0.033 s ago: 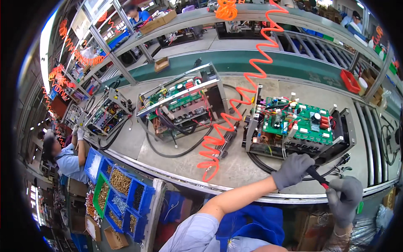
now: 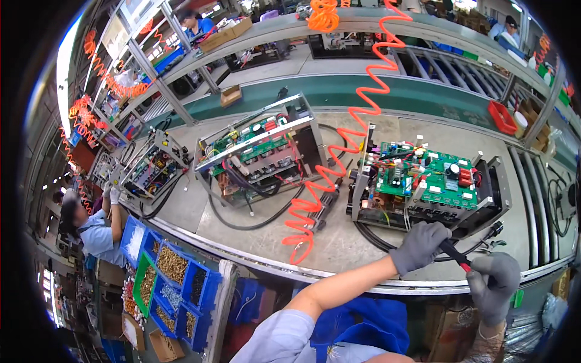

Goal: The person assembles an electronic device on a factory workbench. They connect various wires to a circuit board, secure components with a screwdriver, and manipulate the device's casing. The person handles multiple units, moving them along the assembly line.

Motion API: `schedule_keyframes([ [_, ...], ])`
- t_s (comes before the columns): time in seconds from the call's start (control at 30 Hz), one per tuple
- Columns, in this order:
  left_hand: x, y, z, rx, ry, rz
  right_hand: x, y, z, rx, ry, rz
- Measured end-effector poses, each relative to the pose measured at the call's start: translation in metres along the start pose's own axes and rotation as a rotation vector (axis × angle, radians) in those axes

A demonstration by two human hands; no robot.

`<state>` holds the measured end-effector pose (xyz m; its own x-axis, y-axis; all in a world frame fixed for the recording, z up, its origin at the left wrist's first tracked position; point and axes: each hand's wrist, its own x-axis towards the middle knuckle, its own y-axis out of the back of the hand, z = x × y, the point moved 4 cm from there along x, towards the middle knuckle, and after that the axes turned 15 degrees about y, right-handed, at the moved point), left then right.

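Note:
My left hand (image 2: 422, 247), in a grey glove, is closed around one end of a black rod-like piece with a red end (image 2: 449, 249). My right hand (image 2: 497, 284), also gloved in grey, closes its fingers at the red end. The piece's ends are hidden in the gloves, so I cannot tell whether it is a cable or a tool handle. Both hands are at the bench's front edge. Just beyond them stands an open metal-framed electronic unit (image 2: 423, 187) with a green circuit board (image 2: 433, 172) on top. A black cable (image 2: 372, 238) loops out at its front.
To the left are a second open unit (image 2: 260, 157) and a third (image 2: 154, 160). A coiled orange hose (image 2: 369, 91) hangs down to a dark tool (image 2: 324, 206). Blue bins (image 2: 200, 305) hold fasteners. Rollers (image 2: 532, 206) lie right; a co-worker (image 2: 97, 233) works far left.
The whole view has shifted very slightly. Both hands keep the same hold on the black-and-red piece, and nothing else has visibly moved.

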<state>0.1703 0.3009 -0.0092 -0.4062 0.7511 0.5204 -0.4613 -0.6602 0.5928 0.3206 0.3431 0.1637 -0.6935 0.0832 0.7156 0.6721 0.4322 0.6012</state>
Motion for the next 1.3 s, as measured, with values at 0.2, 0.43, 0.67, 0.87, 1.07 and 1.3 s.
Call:
schedule_keyframes([
  [0.2,0.007,0.007,-0.001,-0.07,0.097,-0.022,-0.002,-0.02,0.024,0.457,-0.158,0.003],
  [0.43,0.013,0.017,-0.008,-0.283,0.086,0.009,0.01,-0.051,0.031,1.112,-0.202,-0.029],
  [0.67,0.015,0.052,0.011,0.074,0.247,0.017,0.022,-0.056,0.032,0.48,-0.104,0.024],
  [0.87,0.048,0.128,0.017,0.25,0.361,0.298,0.05,-0.054,0.041,0.212,-0.186,0.05],
  [1.07,0.071,0.13,-0.002,0.354,0.545,0.027,0.073,-0.058,0.033,0.075,-0.131,-0.002],
  [1.3,0.038,0.123,-0.024,-0.281,0.316,0.408,0.103,-0.073,0.028,-0.001,-0.103,-0.246],
])
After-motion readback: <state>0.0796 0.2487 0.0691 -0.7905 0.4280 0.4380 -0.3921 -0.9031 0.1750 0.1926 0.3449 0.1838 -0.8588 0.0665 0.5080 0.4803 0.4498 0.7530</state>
